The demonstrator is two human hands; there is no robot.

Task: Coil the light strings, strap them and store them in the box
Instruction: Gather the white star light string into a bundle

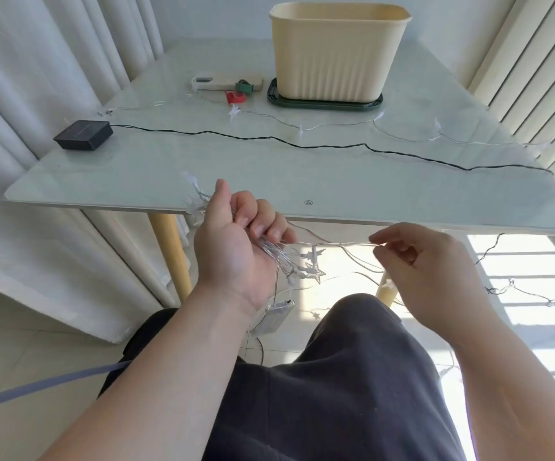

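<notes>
As sunlight stripes the tiled floor [518,314] at the lower right of the frame, a seated person in dark grey trousers [335,377] works a clear-wire string of star-shaped lights [289,261] just below the near edge of a pale glass-topped table [269,181]. The left hand [236,241], at centre frame, has its grip curled tight round a gathered bundle of the string's loops, stars spilling from both sides of the fist. A flat silver battery pack [274,317] dangles beneath that wrist. The right hand [429,261], to the right of centre, has its grip pinched together on a single strand drawn level between the two hands; more of the string trails to the floor. On the table, a ribbed cream plastic box [337,54] stands at upper centre on a dark green tray [322,104]. Left of it lie a flat cream rectangular case [213,83], a green strap [244,86] touching the case and a red strap [235,97] just in front. A black square solar unit [83,134] sits at the table's left edge, its black cord [302,146] running across to the right. A second clear star string [402,136] lies loose between cord and box. White curtains [36,78] hang at upper left.
</notes>
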